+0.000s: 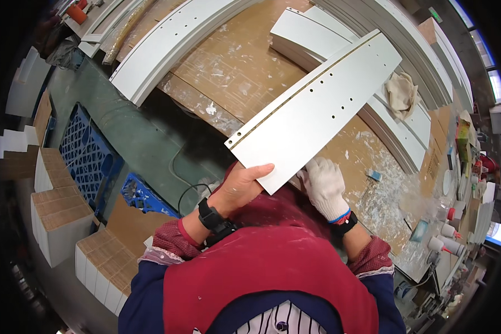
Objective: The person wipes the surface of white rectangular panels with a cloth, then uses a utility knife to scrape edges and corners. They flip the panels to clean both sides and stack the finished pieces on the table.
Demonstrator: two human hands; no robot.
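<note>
While the left hand grips the near end of a long white panel, the right hand, in a white knitted glove, sits at the panel's lower right edge. The left thumb lies flat on the upper face, with the other fingers hidden beneath, so that hand is clamped on the panel. The gloved fingers are curled close to the edge; whether they pinch it or only touch it cannot be told.

The panel slants from just in front of the person's body up to the right, over the tabletop. Its face carries small dark holes, and a narrow brown groove runs along its left side. The far end lies above a stack of white panels; whether it rests on them is unclear. A crumpled beige cloth lies on white pieces just beside the panel's right side.

Brown cardboard spotted with white covers the tabletop, and a small blue block lies on it to the right of the glove. Farther right stand white bottles with red tips. At the upper left a curved white piece reaches past the tabletop's edge, and a blue plastic pallet is on the left.
</note>
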